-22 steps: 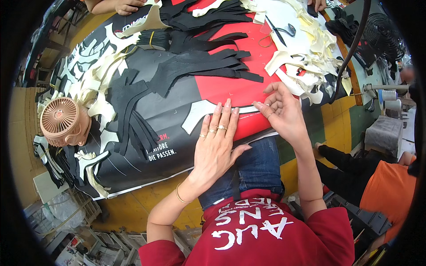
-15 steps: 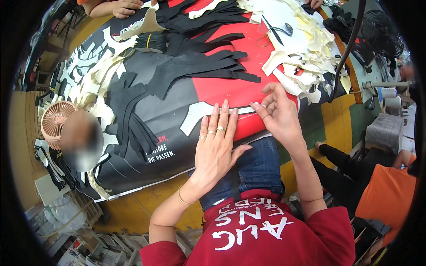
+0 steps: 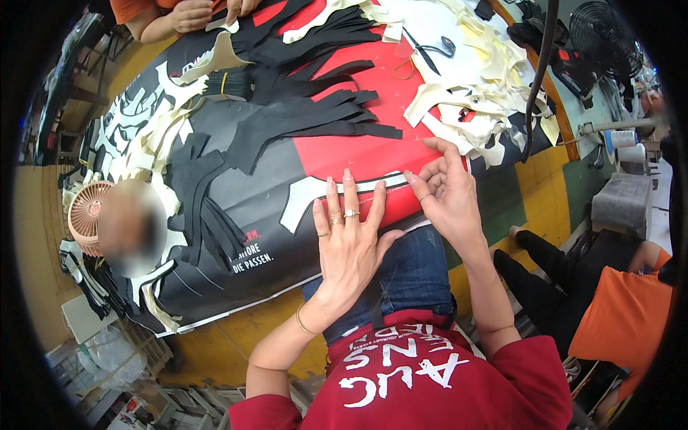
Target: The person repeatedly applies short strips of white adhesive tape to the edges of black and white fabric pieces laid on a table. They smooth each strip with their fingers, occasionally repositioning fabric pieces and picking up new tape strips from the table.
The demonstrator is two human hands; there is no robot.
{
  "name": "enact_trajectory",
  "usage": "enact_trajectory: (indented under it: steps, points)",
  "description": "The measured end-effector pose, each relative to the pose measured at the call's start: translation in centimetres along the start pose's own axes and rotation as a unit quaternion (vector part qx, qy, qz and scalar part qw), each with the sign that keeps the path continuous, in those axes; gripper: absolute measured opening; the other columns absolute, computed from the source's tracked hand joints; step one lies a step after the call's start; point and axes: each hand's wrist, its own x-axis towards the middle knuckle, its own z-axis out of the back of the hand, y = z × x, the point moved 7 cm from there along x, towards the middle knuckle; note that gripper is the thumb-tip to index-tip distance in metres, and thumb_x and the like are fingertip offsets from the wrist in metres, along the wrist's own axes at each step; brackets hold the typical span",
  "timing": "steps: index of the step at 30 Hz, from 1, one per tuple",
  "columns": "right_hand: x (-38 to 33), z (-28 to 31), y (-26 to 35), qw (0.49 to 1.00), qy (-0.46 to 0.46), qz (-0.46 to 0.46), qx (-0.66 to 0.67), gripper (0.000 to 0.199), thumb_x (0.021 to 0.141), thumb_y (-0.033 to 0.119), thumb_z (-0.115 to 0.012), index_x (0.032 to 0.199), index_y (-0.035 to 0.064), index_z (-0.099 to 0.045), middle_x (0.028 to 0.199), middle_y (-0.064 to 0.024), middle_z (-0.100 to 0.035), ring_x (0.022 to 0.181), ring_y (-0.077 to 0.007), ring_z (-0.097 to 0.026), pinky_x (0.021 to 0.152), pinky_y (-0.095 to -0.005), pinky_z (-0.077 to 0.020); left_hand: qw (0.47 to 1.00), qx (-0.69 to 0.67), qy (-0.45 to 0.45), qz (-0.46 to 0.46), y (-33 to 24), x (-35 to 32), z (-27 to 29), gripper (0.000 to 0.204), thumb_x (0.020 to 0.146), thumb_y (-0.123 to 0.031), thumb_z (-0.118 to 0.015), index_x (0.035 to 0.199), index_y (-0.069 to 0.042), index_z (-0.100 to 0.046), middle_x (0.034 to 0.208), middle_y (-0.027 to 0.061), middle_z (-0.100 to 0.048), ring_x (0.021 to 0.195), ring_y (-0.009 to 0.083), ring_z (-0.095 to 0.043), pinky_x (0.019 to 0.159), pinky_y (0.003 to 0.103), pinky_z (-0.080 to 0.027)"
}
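Observation:
A white, curved cut-fabric piece [image 3: 302,201] with a black edge lies on the black and red table cover, wide at its left end and narrowing to a strip on the right. My left hand [image 3: 349,247] rests flat over the strip, fingers spread, with rings on some of them. At the strip's right end, my right hand [image 3: 453,197] has its thumb and a curled finger closed on the tip, the index finger raised above. Beyond my hands lie black fabric pieces [image 3: 308,115] in a fanned stack.
Cream fabric pieces [image 3: 459,107] heap at the far right, with scissors [image 3: 424,54] beside them. A pink fan [image 3: 89,215] stands at the left edge. Across the table, another person's hands [image 3: 193,16] handle a pale piece. A dark cable [image 3: 539,86] hangs at the right.
My left hand's fingers have spread apart over the strip. My right hand stays at the strip's end. The whole view has shifted slightly.

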Motion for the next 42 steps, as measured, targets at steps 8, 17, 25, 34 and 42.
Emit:
enact_trajectory:
  steps: [8,17,25,34,42]
  points:
    - [0.4,0.3,-0.4,1.000,0.006,-0.028,-0.008,0.032,0.091,0.009,-0.071,0.118,-0.0020,-0.057,0.064,-0.0052,-0.058,0.050,-0.0088,-0.052,0.051,-0.0283,-0.0426,1.000,0.020,0.005,-0.006,-0.1,0.0,-0.1,0.080,0.084,-0.061,-0.065,0.151,-0.022,-0.044,0.158,0.0257,-0.028,0.145,0.0443,-0.029,0.116,0.056,-0.020]
    - [-0.8,-0.9,-0.2,0.985,-0.090,0.044,-0.138,0.031,0.090,0.015,-0.072,0.116,0.0028,-0.060,0.076,-0.0108,-0.057,0.068,-0.0278,-0.060,0.065,-0.0422,-0.0489,1.000,-0.007,-0.003,0.002,-0.1,0.2,0.2,0.084,0.081,-0.060,-0.068,0.151,-0.021,-0.044,0.158,0.0257,-0.030,0.145,0.0449,-0.029,0.115,0.056,-0.022]
    - [-1.1,-0.9,-0.7,0.978,-0.117,0.091,-0.147,0.027,0.090,0.014,-0.072,0.112,0.0035,-0.062,0.077,-0.0107,-0.056,0.068,-0.0259,-0.056,0.065,-0.0397,-0.0478,0.993,-0.112,-0.033,0.005,4.0,-0.3,2.1,0.087,0.089,-0.057,-0.062,0.154,-0.006,-0.034,0.162,0.0269,-0.019,0.148,0.0438,-0.024,0.118,0.057,-0.023]
    - [0.5,0.0,-3.1,0.997,-0.035,0.036,-0.060,0.025,0.090,0.007,-0.073,0.113,0.0006,-0.064,0.069,0.0054,-0.040,0.060,-0.0035,-0.036,0.053,-0.0211,-0.0322,0.988,-0.111,-0.110,0.009,5.4,-2.4,1.0,0.082,0.091,-0.051,-0.062,0.151,-0.002,-0.036,0.158,0.0277,-0.026,0.147,0.0416,-0.028,0.118,0.052,-0.025]
    - [-1.6,0.0,-2.8,0.993,-0.109,0.031,-0.024,0.019,0.098,0.017,-0.066,0.107,0.0005,-0.066,0.073,0.0056,-0.047,0.061,-0.0022,-0.038,0.053,-0.0206,-0.0331,0.971,-0.052,-0.230,-0.043,7.0,-7.5,3.3,0.033,0.089,-0.020,-0.061,0.120,-0.012,-0.067,0.130,0.0082,-0.063,0.121,0.0220,-0.058,0.096,0.039,-0.042]
